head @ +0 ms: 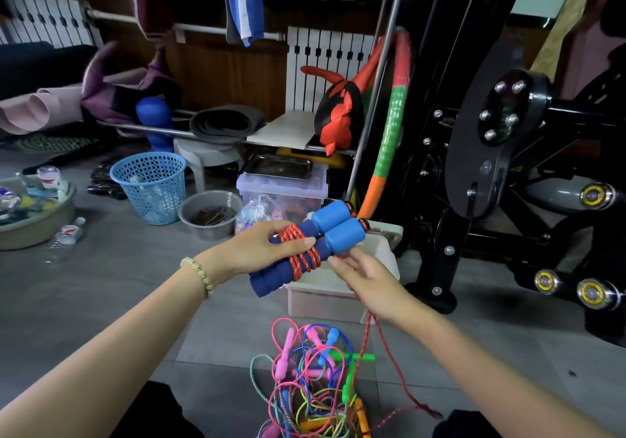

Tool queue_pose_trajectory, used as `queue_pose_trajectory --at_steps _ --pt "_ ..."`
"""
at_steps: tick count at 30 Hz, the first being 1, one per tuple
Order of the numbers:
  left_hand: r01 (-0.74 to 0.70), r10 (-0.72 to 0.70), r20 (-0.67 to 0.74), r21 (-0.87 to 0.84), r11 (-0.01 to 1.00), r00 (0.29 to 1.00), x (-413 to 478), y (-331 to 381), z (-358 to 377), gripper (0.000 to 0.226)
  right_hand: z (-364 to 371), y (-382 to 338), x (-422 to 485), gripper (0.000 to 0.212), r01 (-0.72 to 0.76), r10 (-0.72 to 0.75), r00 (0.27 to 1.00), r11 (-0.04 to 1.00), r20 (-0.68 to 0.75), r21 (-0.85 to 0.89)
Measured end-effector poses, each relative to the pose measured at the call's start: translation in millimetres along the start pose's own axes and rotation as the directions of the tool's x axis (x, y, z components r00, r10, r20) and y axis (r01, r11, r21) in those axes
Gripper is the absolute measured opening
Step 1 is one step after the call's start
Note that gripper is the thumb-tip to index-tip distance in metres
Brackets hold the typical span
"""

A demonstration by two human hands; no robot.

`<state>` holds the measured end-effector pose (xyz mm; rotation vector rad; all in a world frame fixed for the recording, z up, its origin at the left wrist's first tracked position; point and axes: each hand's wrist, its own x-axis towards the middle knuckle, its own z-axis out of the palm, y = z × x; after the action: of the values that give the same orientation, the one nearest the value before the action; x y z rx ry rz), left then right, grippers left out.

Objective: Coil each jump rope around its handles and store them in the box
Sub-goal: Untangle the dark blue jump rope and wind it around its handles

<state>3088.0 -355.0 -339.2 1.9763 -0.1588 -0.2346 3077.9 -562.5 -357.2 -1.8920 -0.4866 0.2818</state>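
My left hand (261, 251) grips a pair of blue jump rope handles (325, 234) held side by side, with several turns of red rope (305, 256) wound around their dark foam grips. Just under the light blue ends, my right hand (366, 278) pinches the loose rope. The rest of that red rope (394, 366) trails down past my right wrist to the floor. A white box (325, 297) stands on the floor right below and behind the handles. A tangled pile of pink, blue, green and orange jump ropes (315, 380) lies on the floor near me.
A black exercise machine (508, 166) fills the right side. Behind the box stand a clear plastic bin (283, 190), a metal bowl (210, 215) and a blue mesh basket (150, 187). A plastic bottle (66, 238) and a basin (30, 214) lie at the left.
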Motion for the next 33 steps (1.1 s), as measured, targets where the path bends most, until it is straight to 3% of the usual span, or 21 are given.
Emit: queue_pose_trajectory --at_steps 3,5,7,8,10,13,16,19,22,25,29,33 --pt "-0.042 0.045 -0.129 0.025 0.999 0.991 1 -3 5 0.028 -2 3 -2 0.027 0.043 -0.079 0.995 0.901 -0.067 -0.431" --pt "-0.057 0.051 -0.255 -0.017 0.998 0.966 3 -5 8 0.023 -2 -3 -3 0.025 0.040 -0.117 0.991 0.727 -0.066 -0.686" --pt "-0.056 0.025 -0.354 -0.077 0.995 0.935 7 -8 11 0.028 0 -13 -3 0.026 0.066 -0.154 0.988 0.569 -0.028 -0.820" --pt "-0.059 0.010 -0.375 -0.120 0.991 0.927 8 -9 12 0.028 2 -18 -4 0.026 0.078 -0.164 0.986 0.548 -0.016 -0.833" --pt "-0.077 0.005 -0.388 -0.168 0.983 0.921 8 -11 12 0.026 2 -25 -4 0.025 0.080 -0.153 0.988 0.642 -0.026 -0.762" --pt "-0.105 0.025 -0.375 -0.195 0.975 0.927 6 -13 8 0.027 -9 -31 0 0.025 0.056 -0.122 0.986 0.887 -0.115 -0.458" --pt "-0.131 0.102 -0.377 -0.054 0.990 0.921 8 -12 3 0.027 -20 -37 5 0.027 0.010 -0.041 0.989 0.978 -0.143 -0.210" --pt "-0.139 0.162 -0.262 0.105 0.985 0.951 9 -5 -1 0.018 -22 -45 7 0.028 0.084 -0.102 0.994 0.956 -0.050 -0.282" --pt "-0.127 0.160 -0.081 0.313 0.941 0.984 4 3 -1 0.018 -30 -61 10 0.028 0.222 -0.197 0.975 0.835 0.104 -0.504" --pt "-0.198 0.182 0.077 0.402 0.894 0.980 -4 20 1 0.023 -43 -74 17 0.028 0.300 -0.252 0.954 0.756 0.164 -0.582" --pt "-0.258 0.212 0.150 0.460 0.849 0.966 -6 42 1 0.028 -48 -81 20 0.027 0.318 -0.283 0.944 0.647 0.169 -0.693" --pt "-0.266 0.240 0.117 0.501 0.823 0.964 -2 43 7 0.069 -41 -78 20 0.028 0.301 -0.269 0.949 0.634 0.162 -0.712"
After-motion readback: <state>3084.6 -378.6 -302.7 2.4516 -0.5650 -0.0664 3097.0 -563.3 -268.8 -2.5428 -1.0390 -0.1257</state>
